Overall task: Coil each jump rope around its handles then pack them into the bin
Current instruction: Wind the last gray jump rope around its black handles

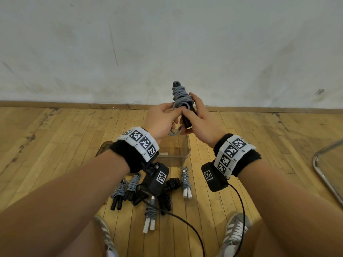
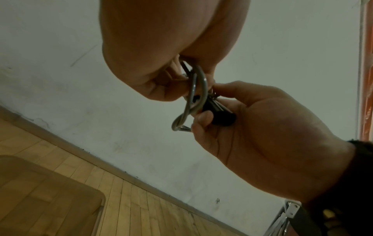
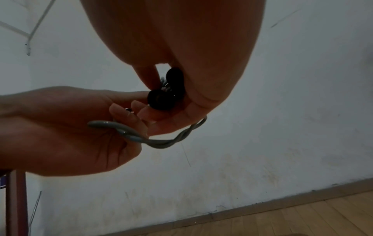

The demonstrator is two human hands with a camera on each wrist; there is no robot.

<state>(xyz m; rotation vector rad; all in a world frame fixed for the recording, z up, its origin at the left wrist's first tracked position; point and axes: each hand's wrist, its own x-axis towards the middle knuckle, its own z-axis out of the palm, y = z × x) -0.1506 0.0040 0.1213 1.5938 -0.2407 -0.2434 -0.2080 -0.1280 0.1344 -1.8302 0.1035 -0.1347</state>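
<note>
R hand: fingers curled round the two black handles of a grey jump rope, held near upright above the bin, w/ most of the cord already wound round the handles' upper part

L hand: thumb and fingers pinch the loose tail of the same rope at the handles' lower end; a short twisted loop of grey cord hangs under both hands; handle butts show as two black discs in the right wrist view

Wrists: black bands, each w/ a white block of black-and-white square tag patterns; tiny characters beside the tags, too small to read; black camera pods under each wrist carry one tag apiece, w/ a black cable trailing from them

Bin: clear plastic, on the floor directly below the hands; contents can't be told, forearms and hands in the way

Coiled ropes on floor, nr side of bin, in a loose cluster:
- grey cord, black handles, approx two, left
- black cord, centre
- grey cord, white handles, right
- grey cord, white handles, nearest the feet

Grey trainers w/ white stripes, no brand name legible

Surrounds: wood plank floor, scuffed white wall, chrome tube frame far right
</note>
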